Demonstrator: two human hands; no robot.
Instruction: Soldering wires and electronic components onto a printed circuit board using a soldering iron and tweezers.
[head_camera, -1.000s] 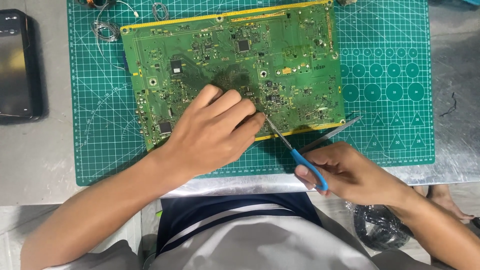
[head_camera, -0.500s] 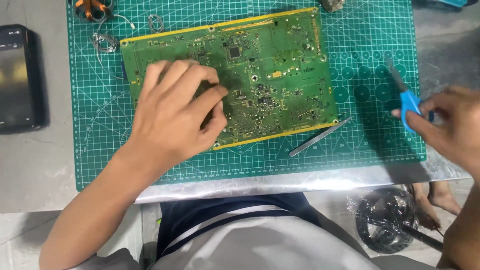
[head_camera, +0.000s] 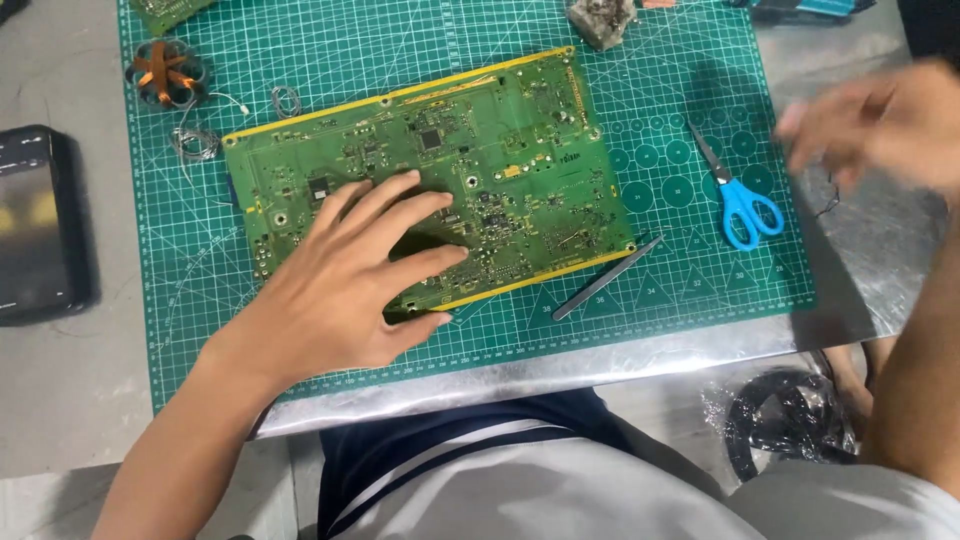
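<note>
A large green circuit board (head_camera: 480, 170) with a yellow edge lies on a green cutting mat (head_camera: 690, 60). My left hand (head_camera: 350, 285) rests flat on the board's near left part, fingers spread. My right hand (head_camera: 880, 125) hovers blurred at the right, above the mat's edge, fingers apart and holding nothing. Blue-handled scissors (head_camera: 740, 205) lie on the mat just left of that hand. Metal tweezers (head_camera: 605, 278) lie on the mat by the board's near right corner.
A dark phone (head_camera: 38, 225) lies on the grey table at the left. A copper coil (head_camera: 163, 72) and loose wires (head_camera: 195, 140) sit at the mat's far left. A grey lump (head_camera: 600, 20) is at the far edge. A black bundle in clear plastic (head_camera: 790, 415) lies below the table.
My right hand carried the scissors from the board to the right, laid them on the mat and let go. My left hand shifted left and flattened on the board.
</note>
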